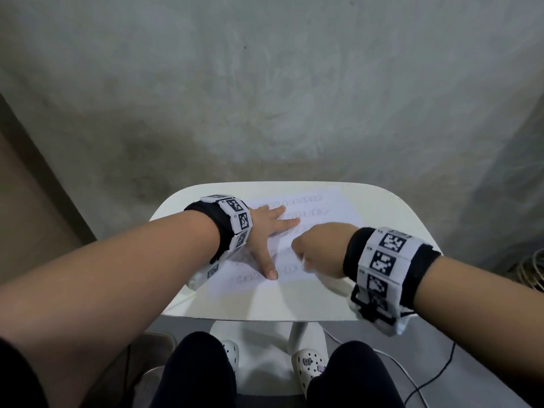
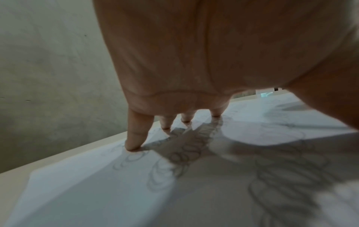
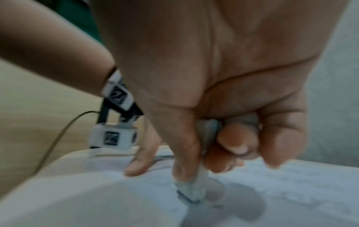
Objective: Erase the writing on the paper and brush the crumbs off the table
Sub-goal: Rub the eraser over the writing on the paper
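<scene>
A white sheet of paper (image 1: 332, 213) with rows of looped pencil writing (image 1: 297, 200) lies on the small white table (image 1: 294, 304). My left hand (image 1: 266, 228) lies flat on the sheet's left half, fingers spread and straight, fingertips (image 2: 132, 145) pressing the paper (image 2: 87, 184). My right hand (image 1: 318, 248) is curled at the sheet's middle right. In the right wrist view it (image 3: 213, 153) pinches a white eraser (image 3: 194, 188) whose lower end touches the paper (image 3: 291, 184). No crumbs are distinguishable.
A grey concrete wall (image 1: 265, 98) stands right behind the table. My knees (image 1: 200, 375) and white clogs (image 1: 312, 363) are under the near edge. A dark cable (image 1: 435, 375) runs on the floor at the right. A coil of cord (image 1: 532, 269) lies at the far right.
</scene>
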`<state>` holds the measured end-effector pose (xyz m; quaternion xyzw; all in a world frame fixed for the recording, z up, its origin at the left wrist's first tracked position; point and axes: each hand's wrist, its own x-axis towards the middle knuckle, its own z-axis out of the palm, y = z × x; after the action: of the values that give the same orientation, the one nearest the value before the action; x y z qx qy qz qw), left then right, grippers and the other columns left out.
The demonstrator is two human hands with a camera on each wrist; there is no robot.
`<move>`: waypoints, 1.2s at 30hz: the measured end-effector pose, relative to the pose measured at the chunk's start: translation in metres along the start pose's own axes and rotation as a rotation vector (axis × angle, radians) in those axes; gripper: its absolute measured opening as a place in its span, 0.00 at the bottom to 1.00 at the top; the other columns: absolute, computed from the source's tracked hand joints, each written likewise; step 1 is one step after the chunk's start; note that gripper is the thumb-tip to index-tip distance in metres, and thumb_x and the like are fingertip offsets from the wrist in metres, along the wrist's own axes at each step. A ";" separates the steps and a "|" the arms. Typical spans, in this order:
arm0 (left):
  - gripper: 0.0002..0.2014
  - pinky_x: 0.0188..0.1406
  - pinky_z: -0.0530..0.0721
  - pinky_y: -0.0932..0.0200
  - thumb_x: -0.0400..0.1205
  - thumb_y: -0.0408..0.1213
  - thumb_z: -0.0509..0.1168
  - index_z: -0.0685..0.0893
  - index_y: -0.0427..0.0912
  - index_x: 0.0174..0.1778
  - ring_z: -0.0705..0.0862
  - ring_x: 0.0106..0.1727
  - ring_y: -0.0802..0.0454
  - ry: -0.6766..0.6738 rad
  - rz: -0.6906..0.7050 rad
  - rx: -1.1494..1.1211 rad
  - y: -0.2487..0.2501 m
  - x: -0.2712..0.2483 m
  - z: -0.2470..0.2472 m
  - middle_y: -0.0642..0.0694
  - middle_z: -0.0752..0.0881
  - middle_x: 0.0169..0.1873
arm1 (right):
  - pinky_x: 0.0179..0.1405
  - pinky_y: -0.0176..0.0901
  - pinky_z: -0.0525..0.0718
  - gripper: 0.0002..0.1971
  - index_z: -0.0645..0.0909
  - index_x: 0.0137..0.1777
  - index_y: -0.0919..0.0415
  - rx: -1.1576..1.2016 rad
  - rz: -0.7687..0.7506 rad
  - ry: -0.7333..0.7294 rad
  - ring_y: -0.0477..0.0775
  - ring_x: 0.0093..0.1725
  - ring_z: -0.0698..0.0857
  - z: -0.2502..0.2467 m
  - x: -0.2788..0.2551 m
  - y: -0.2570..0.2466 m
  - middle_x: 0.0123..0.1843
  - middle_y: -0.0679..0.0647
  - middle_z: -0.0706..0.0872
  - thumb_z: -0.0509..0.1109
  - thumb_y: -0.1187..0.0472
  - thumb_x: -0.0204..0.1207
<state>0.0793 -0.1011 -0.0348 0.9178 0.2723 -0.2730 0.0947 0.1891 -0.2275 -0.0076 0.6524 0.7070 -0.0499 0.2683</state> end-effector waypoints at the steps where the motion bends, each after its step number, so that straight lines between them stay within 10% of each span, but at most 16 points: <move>1: 0.67 0.79 0.39 0.31 0.63 0.67 0.78 0.31 0.65 0.83 0.32 0.85 0.42 -0.003 -0.003 -0.004 0.000 0.000 0.000 0.51 0.29 0.84 | 0.39 0.41 0.79 0.10 0.81 0.59 0.57 -0.005 0.016 0.005 0.54 0.48 0.84 -0.004 0.000 0.001 0.52 0.49 0.87 0.64 0.59 0.81; 6: 0.66 0.80 0.40 0.30 0.65 0.65 0.78 0.31 0.64 0.83 0.32 0.85 0.42 -0.002 -0.013 0.008 0.004 -0.002 0.001 0.51 0.29 0.84 | 0.45 0.43 0.74 0.13 0.80 0.63 0.60 0.016 -0.064 0.006 0.58 0.58 0.84 -0.006 -0.001 -0.007 0.59 0.54 0.86 0.61 0.61 0.82; 13: 0.66 0.80 0.40 0.31 0.65 0.65 0.78 0.31 0.65 0.82 0.31 0.85 0.43 -0.014 -0.014 0.006 0.003 -0.002 -0.001 0.53 0.28 0.84 | 0.44 0.43 0.73 0.10 0.81 0.59 0.59 0.074 -0.032 -0.013 0.55 0.46 0.78 -0.007 -0.006 -0.005 0.46 0.50 0.81 0.63 0.63 0.80; 25: 0.67 0.80 0.40 0.31 0.64 0.66 0.78 0.30 0.65 0.82 0.32 0.85 0.43 -0.004 -0.018 0.009 0.003 -0.002 0.001 0.52 0.29 0.84 | 0.50 0.49 0.78 0.14 0.81 0.64 0.59 -0.008 0.051 -0.007 0.58 0.49 0.80 -0.014 -0.006 -0.006 0.63 0.58 0.85 0.61 0.59 0.82; 29: 0.66 0.80 0.41 0.31 0.65 0.67 0.77 0.30 0.65 0.82 0.32 0.85 0.44 0.000 -0.034 0.029 0.005 -0.004 -0.001 0.53 0.29 0.84 | 0.69 0.48 0.70 0.22 0.68 0.77 0.63 -0.080 -0.009 -0.122 0.59 0.76 0.72 -0.019 -0.008 -0.011 0.77 0.59 0.73 0.60 0.60 0.85; 36: 0.66 0.80 0.41 0.32 0.65 0.66 0.77 0.31 0.65 0.83 0.33 0.85 0.43 0.011 -0.035 0.026 0.007 -0.005 0.001 0.52 0.29 0.84 | 0.43 0.43 0.74 0.12 0.82 0.60 0.61 0.010 0.009 -0.023 0.56 0.46 0.79 -0.018 -0.007 -0.018 0.50 0.54 0.85 0.64 0.61 0.81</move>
<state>0.0793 -0.1093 -0.0324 0.9156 0.2852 -0.2730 0.0767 0.1667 -0.2287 0.0059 0.6564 0.7006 -0.0599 0.2734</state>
